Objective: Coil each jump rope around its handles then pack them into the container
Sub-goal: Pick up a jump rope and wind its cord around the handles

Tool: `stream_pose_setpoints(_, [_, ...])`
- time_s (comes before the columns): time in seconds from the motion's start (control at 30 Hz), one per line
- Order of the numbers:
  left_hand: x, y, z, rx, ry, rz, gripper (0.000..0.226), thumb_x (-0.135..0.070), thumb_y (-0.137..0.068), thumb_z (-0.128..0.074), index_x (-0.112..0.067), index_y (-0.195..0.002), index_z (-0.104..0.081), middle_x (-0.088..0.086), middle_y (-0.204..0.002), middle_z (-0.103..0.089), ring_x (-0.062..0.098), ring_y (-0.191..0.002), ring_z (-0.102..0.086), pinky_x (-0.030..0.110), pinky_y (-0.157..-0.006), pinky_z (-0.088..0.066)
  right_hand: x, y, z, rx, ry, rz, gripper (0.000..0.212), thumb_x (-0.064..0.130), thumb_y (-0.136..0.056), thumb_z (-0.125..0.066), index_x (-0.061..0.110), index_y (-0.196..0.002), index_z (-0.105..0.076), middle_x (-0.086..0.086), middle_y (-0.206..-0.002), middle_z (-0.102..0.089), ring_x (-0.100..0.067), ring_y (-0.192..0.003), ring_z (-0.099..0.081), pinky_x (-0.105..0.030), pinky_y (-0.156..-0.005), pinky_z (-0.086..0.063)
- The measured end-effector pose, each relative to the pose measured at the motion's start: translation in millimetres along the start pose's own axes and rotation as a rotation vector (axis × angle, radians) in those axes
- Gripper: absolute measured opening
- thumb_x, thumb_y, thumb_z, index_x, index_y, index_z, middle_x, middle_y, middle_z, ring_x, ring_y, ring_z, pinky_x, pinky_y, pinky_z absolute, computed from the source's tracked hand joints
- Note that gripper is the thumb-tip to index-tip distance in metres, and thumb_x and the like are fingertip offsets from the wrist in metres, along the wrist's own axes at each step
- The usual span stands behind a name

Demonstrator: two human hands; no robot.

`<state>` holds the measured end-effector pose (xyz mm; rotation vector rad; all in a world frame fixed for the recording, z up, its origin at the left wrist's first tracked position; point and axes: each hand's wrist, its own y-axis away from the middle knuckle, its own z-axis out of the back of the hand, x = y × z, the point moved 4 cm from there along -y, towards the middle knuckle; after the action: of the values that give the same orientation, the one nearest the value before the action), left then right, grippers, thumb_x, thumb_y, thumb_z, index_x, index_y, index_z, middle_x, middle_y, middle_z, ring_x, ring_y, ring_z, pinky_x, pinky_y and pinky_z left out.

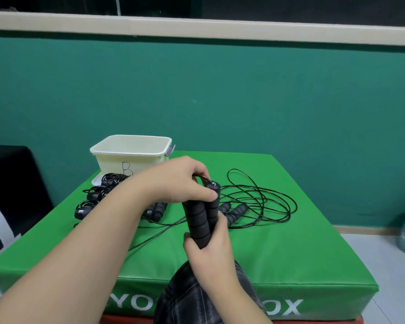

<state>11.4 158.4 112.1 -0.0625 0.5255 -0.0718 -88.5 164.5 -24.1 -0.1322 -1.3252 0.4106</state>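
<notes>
right hand (208, 251): gripped both handles (201, 216) at base
left hand (187, 181): pinched rope (255, 197) at handle tops
tip: looked best to wrap tight, keep handles parallel
container (131, 150): open, near

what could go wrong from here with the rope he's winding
1. The loose cord lies in overlapping loops around the spare handles on the green mat; pulling it in may drag or snag them.
2. The right hand grips only the low end of the paired handles, so they might splay while the left hand winds at the top.
</notes>
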Motion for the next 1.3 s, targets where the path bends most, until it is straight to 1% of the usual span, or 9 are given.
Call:
stream_pose_setpoints(0.17, [-5, 5, -6, -0.068, 0.149, -0.027, 0.031, -0.043, -0.061, -0.059, -0.029, -0.088, -0.062, -0.004, -0.081, -0.071, 0.021, -0.083, -0.066, 0.037, -0.078, -0.055, -2, 7, 12, -0.072, -0.061, 0.039, 0.060, 0.031, -0.064, -0.063, 0.035, -0.119, -0.038, 0.013, -0.109, -0.053, 0.002, -0.094, -0.052, -0.007, -0.072, -0.040])
stream_pose_setpoints(0.37, [-11, 11, -21, -0.099, 0.156, -0.049, 0.006, -0.030, -0.081, -0.059, -0.028, -0.087, -0.057, -0.010, -0.062, -0.053, 0.001, -0.041, -0.039, 0.016, -0.041, -0.031, -1, 16, 12, 0.095, -0.052, 0.066, 0.057, 0.052, -0.067, -0.055, 0.052, -0.115, -0.025, 0.028, -0.121, -0.039, 0.012, -0.112, -0.040, -0.004, -0.087, -0.032])
stream_pose_setpoints(0.6, [-24, 19, -16, -0.112, -0.159, 0.002, 0.011, -0.040, -0.079, -0.053, -0.031, -0.086, -0.051, -0.006, -0.073, -0.061, 0.011, -0.057, -0.050, 0.026, -0.053, -0.038, -4, 23, 22, 0.168, 0.115, 0.071, 0.050, 0.060, -0.069, -0.046, 0.072, -0.105, -0.014, 0.028, -0.107, -0.049, -0.006, -0.100, -0.052, -0.030, -0.086, -0.044])
stream_pose_setpoints(0.77, [-27, 22, -16, -0.214, -0.471, -0.125, 0.037, -0.049, -0.085, -0.034, -0.040, -0.117, -0.049, -0.011, -0.111, -0.051, 0.012, -0.107, -0.049, 0.033, -0.086, -0.038, -4, 22, 21, 0.161, 0.144, 0.089, 0.052, 0.058, -0.071, -0.047, 0.075, -0.103, -0.011, 0.030, -0.103, -0.049, -0.007, -0.098, -0.052, -0.029, -0.083, -0.044])
stream_pose_setpoints(0.83, [-24, 26, -21, -0.121, -0.349, -0.176, 0.048, -0.056, -0.081, -0.030, -0.051, -0.128, -0.040, -0.016, -0.110, -0.050, 0.007, -0.105, -0.049, 0.032, -0.092, -0.040, -6, 22, 22, 0.162, 0.149, 0.085, 0.051, 0.058, -0.071, -0.047, 0.073, -0.105, -0.011, 0.028, -0.106, -0.050, -0.007, -0.101, -0.052, -0.029, -0.085, -0.044])
stream_pose_setpoints(0.93, [-19, 31, -23, -0.033, -0.244, -0.209, 0.049, -0.066, -0.076, -0.055, -0.047, -0.119, -0.045, -0.018, -0.106, -0.052, 0.003, -0.097, -0.050, 0.029, -0.089, -0.044, -8, 23, 22, 0.171, 0.147, 0.073, 0.052, 0.061, -0.069, -0.045, 0.060, -0.113, -0.020, 0.014, -0.111, -0.057, -0.012, -0.102, -0.054, -0.036, -0.085, -0.047])
stream_pose_setpoints(1.03, [-18, 35, -20, -0.051, -0.294, -0.173, 0.056, -0.064, -0.067, -0.066, -0.039, -0.111, -0.045, -0.019, -0.099, -0.054, -0.001, -0.082, -0.050, 0.018, -0.071, -0.042, -10, 23, 21, 0.178, 0.159, 0.062, 0.059, 0.061, -0.067, -0.045, 0.040, -0.120, -0.028, 0.011, -0.106, -0.059, -0.013, -0.096, -0.056, -0.036, -0.081, -0.048])
stream_pose_setpoints(1.13, [-16, 38, -18, -0.121, -0.373, -0.129, 0.063, -0.070, -0.062, -0.064, -0.032, -0.107, -0.041, -0.017, -0.085, -0.053, -0.004, -0.069, -0.045, 0.019, -0.058, -0.035, -8, 22, 22, 0.166, 0.133, 0.021, 0.051, 0.056, -0.063, -0.050, 0.044, -0.109, -0.034, 0.013, -0.097, -0.060, -0.005, -0.088, -0.056, -0.029, -0.076, -0.048])
stream_pose_setpoints(1.3, [-17, 45, -24, -0.147, -0.306, -0.188, 0.052, -0.063, -0.064, -0.061, -0.031, -0.100, -0.042, -0.012, -0.078, -0.055, 0.003, -0.070, -0.051, 0.025, -0.062, -0.039, 2, 13, 17, 0.130, -0.062, 0.018, 0.053, 0.037, -0.059, -0.064, 0.046, -0.105, -0.039, 0.013, -0.092, -0.062, -0.002, -0.082, -0.059, -0.019, -0.073, -0.048])
